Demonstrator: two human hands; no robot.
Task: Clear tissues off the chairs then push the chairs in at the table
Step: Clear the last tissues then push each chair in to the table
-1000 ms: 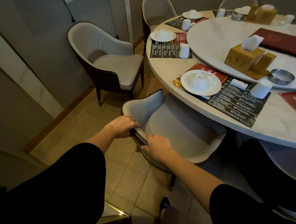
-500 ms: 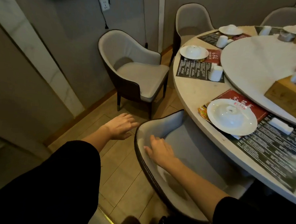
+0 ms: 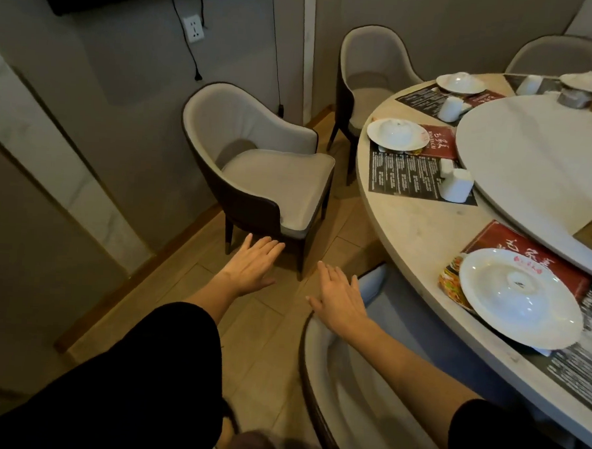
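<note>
Hands point(image 3: 251, 268) now off tucked chair point(image 3: 318, 356)

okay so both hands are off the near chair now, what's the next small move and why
Probably reach both open hands, left hand and right hand, to the pulled-out chair by the wall: its seat shows no tissue and it stands apart from the table.

Bare floor point(image 3: 268, 329) lies open ahead, between the pulled-out chair point(image 3: 263, 174) and the tabletop point(image 3: 414, 230) edge; the near chair's back point(image 3: 317, 373) blocks the right side.
</note>
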